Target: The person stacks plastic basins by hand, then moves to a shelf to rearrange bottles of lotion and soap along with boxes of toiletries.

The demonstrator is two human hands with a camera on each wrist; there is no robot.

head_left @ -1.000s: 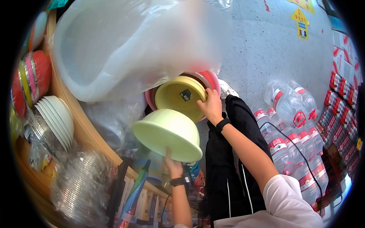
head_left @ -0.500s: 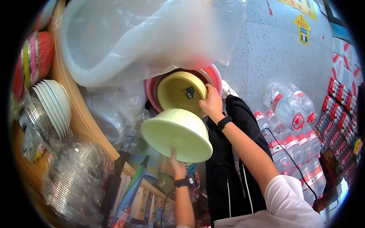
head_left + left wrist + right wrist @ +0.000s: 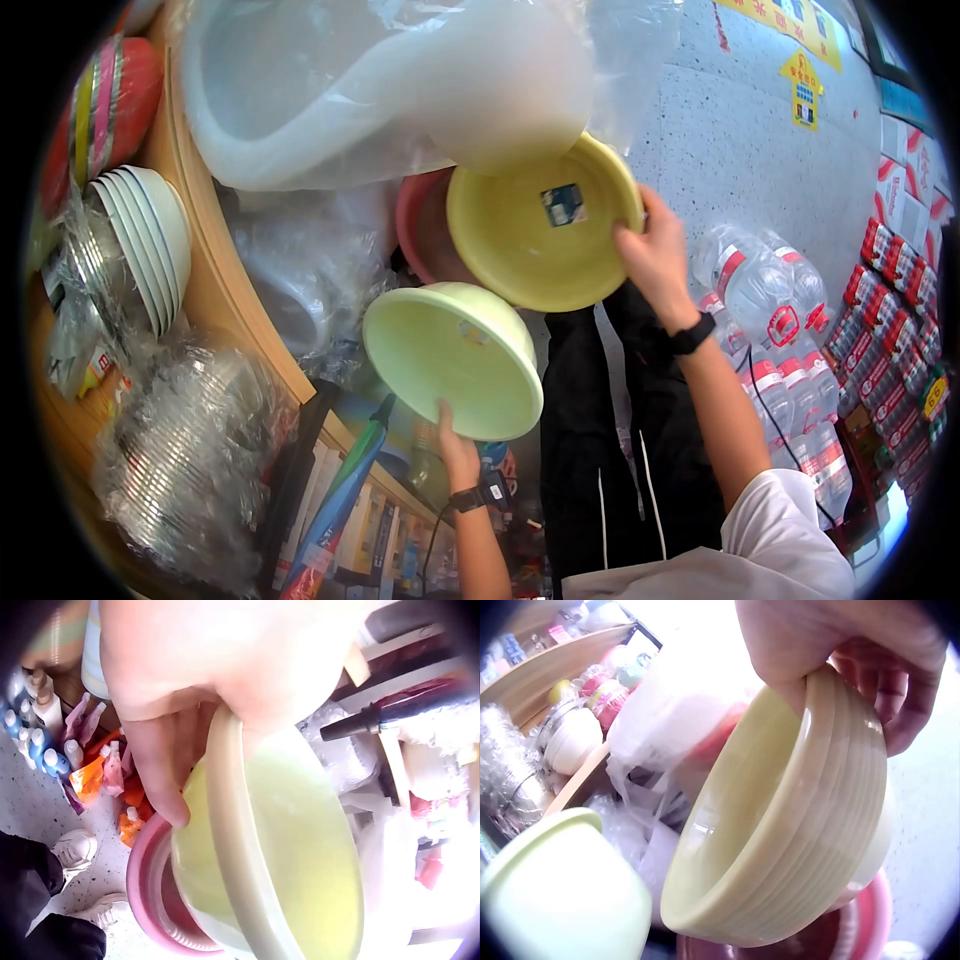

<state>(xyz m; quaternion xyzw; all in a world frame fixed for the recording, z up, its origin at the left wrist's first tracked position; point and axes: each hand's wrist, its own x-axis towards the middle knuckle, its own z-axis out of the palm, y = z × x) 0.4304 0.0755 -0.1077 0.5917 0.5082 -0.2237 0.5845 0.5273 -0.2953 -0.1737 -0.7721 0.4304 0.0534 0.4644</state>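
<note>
My left hand [image 3: 458, 455] grips the near rim of a pale green basin [image 3: 455, 375], thumb on one side and fingers on the other. The basin is tipped, its inside facing me. With my right hand [image 3: 660, 262] I hold a yellow basin [image 3: 510, 240] by its right rim; a dark label [image 3: 564, 205] sticks to its inner bottom. Ridges run around the outside of the yellow basin [image 3: 832, 802] in the right wrist view. Behind and below it stands a pink basin [image 3: 420, 225], partly hidden, with a brownish-red one inside [image 3: 780, 949].
A large plastic-wrapped white item [image 3: 330, 90] overhangs the basins. On the left, a wooden shelf [image 3: 235, 290] carries stacked white bowls [image 3: 150, 245] and wrapped metal ware [image 3: 190, 460]. Big water bottles [image 3: 765, 285] stand on the floor at right, beside my legs.
My right hand has lifted the yellow basin out of the pink one, up and to the right. The pale green basin has tilted, showing more of its inside and a small label.
</note>
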